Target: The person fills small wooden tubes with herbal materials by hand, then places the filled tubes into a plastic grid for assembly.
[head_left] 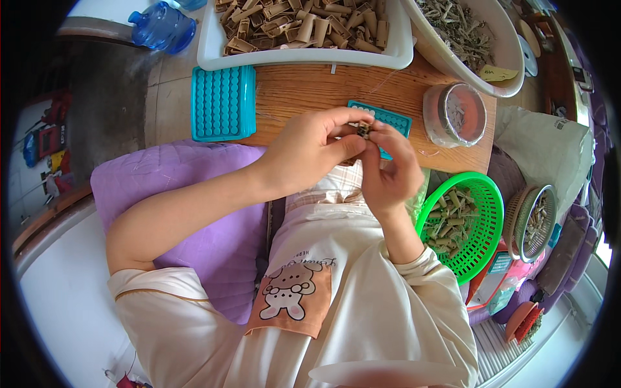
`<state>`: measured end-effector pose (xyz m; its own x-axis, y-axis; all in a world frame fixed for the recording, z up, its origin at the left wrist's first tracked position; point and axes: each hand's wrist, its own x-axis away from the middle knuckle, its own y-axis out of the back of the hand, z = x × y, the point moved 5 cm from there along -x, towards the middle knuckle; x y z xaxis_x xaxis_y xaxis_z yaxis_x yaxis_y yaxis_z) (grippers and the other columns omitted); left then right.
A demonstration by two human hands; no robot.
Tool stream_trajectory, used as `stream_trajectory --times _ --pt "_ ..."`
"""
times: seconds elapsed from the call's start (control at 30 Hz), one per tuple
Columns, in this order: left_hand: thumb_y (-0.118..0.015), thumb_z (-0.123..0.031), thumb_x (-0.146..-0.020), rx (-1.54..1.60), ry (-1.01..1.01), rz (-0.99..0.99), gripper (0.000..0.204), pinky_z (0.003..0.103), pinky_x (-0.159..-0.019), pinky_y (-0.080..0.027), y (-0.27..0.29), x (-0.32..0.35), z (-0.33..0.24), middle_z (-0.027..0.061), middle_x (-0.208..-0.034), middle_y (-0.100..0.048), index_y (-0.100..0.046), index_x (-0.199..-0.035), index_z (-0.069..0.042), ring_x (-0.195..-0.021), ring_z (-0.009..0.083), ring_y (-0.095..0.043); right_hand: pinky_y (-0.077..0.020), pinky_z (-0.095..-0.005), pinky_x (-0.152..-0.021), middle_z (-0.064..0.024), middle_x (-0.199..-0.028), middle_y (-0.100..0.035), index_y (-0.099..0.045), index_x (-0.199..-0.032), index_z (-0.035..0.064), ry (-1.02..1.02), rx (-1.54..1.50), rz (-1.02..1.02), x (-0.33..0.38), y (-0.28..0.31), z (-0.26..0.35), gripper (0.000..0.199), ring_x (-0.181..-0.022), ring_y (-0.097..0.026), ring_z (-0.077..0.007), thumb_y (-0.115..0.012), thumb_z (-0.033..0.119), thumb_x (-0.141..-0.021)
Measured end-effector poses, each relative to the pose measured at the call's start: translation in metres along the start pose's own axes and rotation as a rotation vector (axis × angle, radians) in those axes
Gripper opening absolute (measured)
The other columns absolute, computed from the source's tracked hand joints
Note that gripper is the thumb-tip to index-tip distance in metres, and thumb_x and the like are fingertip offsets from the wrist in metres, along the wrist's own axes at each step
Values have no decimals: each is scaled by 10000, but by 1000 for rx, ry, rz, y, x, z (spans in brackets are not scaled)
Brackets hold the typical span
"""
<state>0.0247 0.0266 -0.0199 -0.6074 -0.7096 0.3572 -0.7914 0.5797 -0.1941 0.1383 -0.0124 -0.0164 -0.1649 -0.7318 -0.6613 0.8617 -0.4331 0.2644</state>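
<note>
Above the near edge of a wooden table, both hands meet at a small dark-and-tan piece [364, 130]. My left hand [326, 143] pinches it from the left with thumb and fingers. From the right, my right hand [393, 161] has its fingertips closed on the same piece. Its exact kind is too small to make out, and fingers cover part of it. Just beyond the hands lies a teal tray [400, 123] with rows of small round pockets, some at its left end holding pale bits. My hands hide part of this tray.
A stack of teal trays [223, 103] stands on the table's left. Behind are a white tub [304, 59] of brown tube-like pieces and a big basin [511, 81] of dried scraps. A clear round container [455, 115] sits right; a green basket [495, 220] of tan pieces is beside me.
</note>
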Motion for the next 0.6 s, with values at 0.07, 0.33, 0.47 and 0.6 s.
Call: stream_trajectory --times 0.07,0.33,0.47,0.6 --pt "-439 -42 -846 56 39 -14 261 218 -736 -443 2 0 2 56 -926 -549 -449 -1104 -1 -810 75 -519 -484 -301 -673 -113 -762 -592 -522 -824 -11 33 1 5 3 -2 -3 233 -756 -597 -249 -581 -123 -628" --pt "-439 -49 -832 126 -66 -62 250 227 -743 -439 5 3 -5 70 -925 -543 -456 -1077 -4 -807 99 -535 -471 -299 -642 -119 -824 -581 -510 -958 12 -309 -7 33 34 30 -51 277 -743 -574 -203 -555 -61 -694" --pt "-403 -22 -818 106 -53 -57 255 228 -743 -443 2 3 -5 67 -919 -540 -453 -1068 -9 -820 105 -540 -459 -295 -598 -81 -801 -578 -516 -1004 48 -310 439 479 62 17 -83 316 -713 -565 -224 -608 45 -702" --pt "-403 -23 -817 123 4 -27 262 229 -741 -448 1 5 -1 63 -920 -541 -446 -1075 -12 -832 107 -544 -451 -320 -568 -75 -777 -572 -536 -920 58 -209 537 563 75 12 -91 233 -672 -546 -233 -598 71 -696"
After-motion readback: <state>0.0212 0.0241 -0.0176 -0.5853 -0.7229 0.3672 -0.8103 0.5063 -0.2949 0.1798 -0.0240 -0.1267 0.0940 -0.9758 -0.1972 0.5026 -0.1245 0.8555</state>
